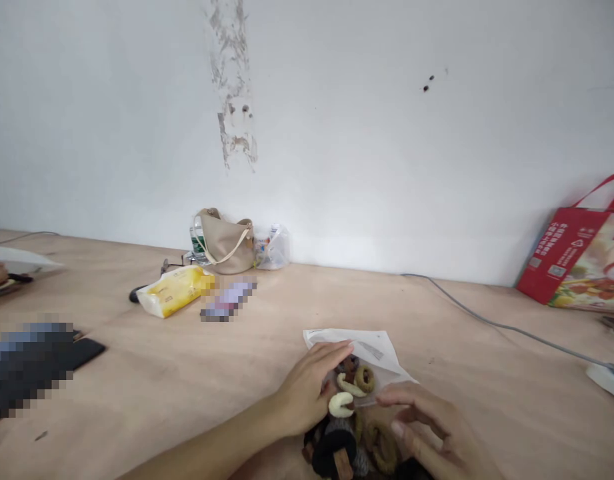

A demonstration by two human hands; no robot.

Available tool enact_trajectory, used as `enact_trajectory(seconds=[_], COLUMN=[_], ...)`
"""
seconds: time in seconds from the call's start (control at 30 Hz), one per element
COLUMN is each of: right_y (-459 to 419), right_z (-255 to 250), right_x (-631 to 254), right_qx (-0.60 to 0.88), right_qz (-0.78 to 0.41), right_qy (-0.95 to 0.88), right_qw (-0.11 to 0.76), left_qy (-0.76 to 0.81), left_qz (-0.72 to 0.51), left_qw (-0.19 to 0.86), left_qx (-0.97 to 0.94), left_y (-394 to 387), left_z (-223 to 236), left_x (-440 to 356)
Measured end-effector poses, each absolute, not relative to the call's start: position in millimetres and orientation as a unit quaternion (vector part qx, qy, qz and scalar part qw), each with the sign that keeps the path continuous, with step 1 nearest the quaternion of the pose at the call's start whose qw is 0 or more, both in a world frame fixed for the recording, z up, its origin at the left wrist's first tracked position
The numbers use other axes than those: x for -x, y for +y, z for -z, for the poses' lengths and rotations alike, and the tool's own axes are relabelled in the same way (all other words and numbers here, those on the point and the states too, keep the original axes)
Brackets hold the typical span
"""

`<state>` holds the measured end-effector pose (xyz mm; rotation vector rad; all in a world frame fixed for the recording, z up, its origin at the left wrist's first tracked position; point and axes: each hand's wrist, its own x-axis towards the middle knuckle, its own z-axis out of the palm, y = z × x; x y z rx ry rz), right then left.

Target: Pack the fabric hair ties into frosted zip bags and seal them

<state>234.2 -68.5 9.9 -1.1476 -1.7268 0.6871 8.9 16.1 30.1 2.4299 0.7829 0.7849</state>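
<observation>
A pile of fuzzy hair ties [334,448] in black, brown, grey, olive and cream lies at the bottom centre. Some of them, with an olive ring [365,379] among them, rest at the mouth of a white plastic pouch [347,337]. My left hand [309,383] lies along the left side of the pouch and pile, its fingers stretched out and its thumb partly hidden. To the right of the pile, my right hand [431,423] hovers with curved fingers apart from the thumb, and nothing shows between them.
Farther back are a yellow tissue pack [179,291], a phone [229,300], a beige handbag [229,243] and a clear plastic bag [274,247] by the wall. A grey cable [477,313] runs right to a white power strip [607,382]. A red bag [577,257] stands far right.
</observation>
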Motion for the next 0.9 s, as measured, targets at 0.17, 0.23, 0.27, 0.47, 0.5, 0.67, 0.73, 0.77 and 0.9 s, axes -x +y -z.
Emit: enact_trajectory(seconds=[0.17,0.23,0.27,0.47,0.5,0.67,0.73,0.77,0.9], right_y=[-67,-65,-64,-61,-61,-62,-63,-63,-63], right_z=[-22,-23,-23,-17,-18,-21,-19,-19,-19], right_x=[-226,-223,-223,-225,-225,-225,-226,-226,-225], right_qx=[0.343,0.332,0.339,0.376,0.374,0.373,0.375,0.378,0.411], right_qz=[-0.157,-0.163,-0.17,-0.183,-0.184,-0.183,-0.186,-0.188,-0.221], right_qy=[-0.85,-0.863,-0.863,-0.859,-0.86,-0.856,-0.855,-0.855,-0.843], right_qw=[0.368,0.343,0.333,0.294,0.294,0.307,0.305,0.3,0.268], left_qy=[0.278,0.28,0.281,0.282,0.284,0.287,0.288,0.287,0.283], left_qz=[-0.292,-0.291,-0.29,-0.287,-0.286,-0.282,-0.282,-0.283,-0.288], left_qw=[0.228,0.231,0.231,0.228,0.228,0.225,0.229,0.23,0.231], left_qx=[-0.886,-0.885,-0.885,-0.886,-0.886,-0.888,-0.886,-0.886,-0.885], left_y=[17,17,17,16,16,16,16,16,15], left_z=[-29,-29,-29,-31,-31,-31,-31,-31,-31], left_x=[-9,-10,-10,-10,-10,-9,-9,-9,-9])
